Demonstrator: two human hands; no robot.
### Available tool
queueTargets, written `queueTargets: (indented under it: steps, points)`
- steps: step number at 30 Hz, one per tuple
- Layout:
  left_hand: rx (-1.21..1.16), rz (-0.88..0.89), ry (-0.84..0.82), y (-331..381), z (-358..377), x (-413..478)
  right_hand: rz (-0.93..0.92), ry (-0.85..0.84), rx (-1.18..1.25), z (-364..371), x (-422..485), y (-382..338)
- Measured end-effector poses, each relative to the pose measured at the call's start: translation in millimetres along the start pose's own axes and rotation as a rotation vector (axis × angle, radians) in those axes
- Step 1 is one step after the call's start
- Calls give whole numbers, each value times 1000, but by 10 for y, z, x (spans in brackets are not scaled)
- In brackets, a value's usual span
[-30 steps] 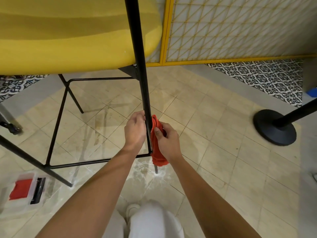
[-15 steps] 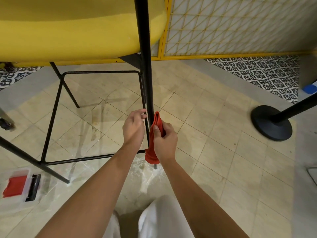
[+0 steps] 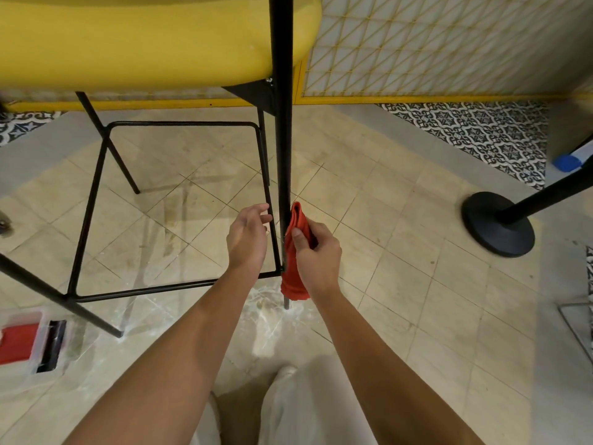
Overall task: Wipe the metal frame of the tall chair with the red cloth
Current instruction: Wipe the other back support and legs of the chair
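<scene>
- Red cloth (image 3: 295, 252): one in hand; a second red item (image 3: 17, 343) lies in a clear plastic box (image 3: 32, 342) on the floor at lower left, what it is cannot be told.
- Chair: one tall chair with a yellow seat (image 3: 144, 43) on a black metal frame (image 3: 282, 139); four legs are visible, joined low down by a rectangular footrest bar (image 3: 179, 124).
- Hands: two, both bare.
- Other items: one black round stanchion base (image 3: 497, 224) stands well apart to the right on the beige tiled floor (image 3: 401, 252).
- Cloth appearance: folded into a narrow vertical bundle, its lower end hanging below the hand.
- Right hand (image 3: 316, 255): grip closed on the cloth, thumb across its front, pressing it against the right side of the nearest frame leg, just above the footrest joint.
- Left hand (image 3: 248, 239): grip loosely open, holding nothing; fingers (image 3: 261, 208) are extended beside a thinner upright bar just left of that leg.
</scene>
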State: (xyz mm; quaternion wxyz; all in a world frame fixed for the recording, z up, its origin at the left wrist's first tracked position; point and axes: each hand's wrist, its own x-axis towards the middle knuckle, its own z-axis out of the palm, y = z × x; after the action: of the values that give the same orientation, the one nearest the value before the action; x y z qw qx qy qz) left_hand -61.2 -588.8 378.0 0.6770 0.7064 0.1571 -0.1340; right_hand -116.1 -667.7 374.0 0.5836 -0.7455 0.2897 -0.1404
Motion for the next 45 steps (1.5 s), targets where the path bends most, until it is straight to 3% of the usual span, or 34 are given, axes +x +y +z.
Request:
queueTargets:
  steps: [11,18,22,30,32,38,42,45]
  points:
    - [34,-3,-31,-149,-35,-5,-31,65,26,147,29,89]
    - [56,-39,-34,-286,-43,-56,199,1,-82,166,40,325]
    - [76,-27,-35,-340,-65,-95,213,-53,-217,48,46,311]
    - [159,-191,-335,-505,-156,-283,33,-127,-301,-80,-296,274]
    - [155,-147,-327,-526,-193,-326,74,-156,-218,-108,-348,252]
    - [131,-8,-217,-476,-226,-421,464,-124,270,-213,-364,198]
    - [16,89,-102,-480,-193,-565,358,-133,203,-191,-347,83]
    - [1,261,-107,-538,-160,-658,327,-174,247,-182,-302,-12]
